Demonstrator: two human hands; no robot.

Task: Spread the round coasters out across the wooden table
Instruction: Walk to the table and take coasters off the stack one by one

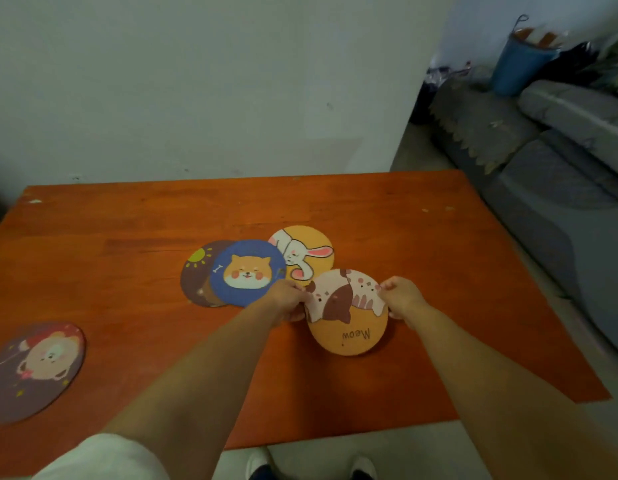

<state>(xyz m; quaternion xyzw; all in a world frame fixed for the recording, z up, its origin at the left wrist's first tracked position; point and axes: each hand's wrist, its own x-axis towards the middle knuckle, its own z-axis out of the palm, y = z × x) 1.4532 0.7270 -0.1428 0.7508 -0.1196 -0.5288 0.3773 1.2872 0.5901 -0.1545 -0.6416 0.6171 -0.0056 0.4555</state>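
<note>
An orange cat coaster (349,323) marked "Meow" is held between both hands near the middle of the wooden table (127,216). My left hand (287,299) pinches its left edge and my right hand (401,296) pinches its right edge. Behind it lies an orange rabbit coaster (304,251). A blue dog coaster (247,271) overlaps a dark brown sun coaster (196,271) to the left. A purple bear coaster (35,370) lies alone at the near left.
A white wall runs along the table's far edge. A grey sofa (560,174) stands to the right, with a blue bucket (519,64) behind it. My feet show on the floor below the table's near edge.
</note>
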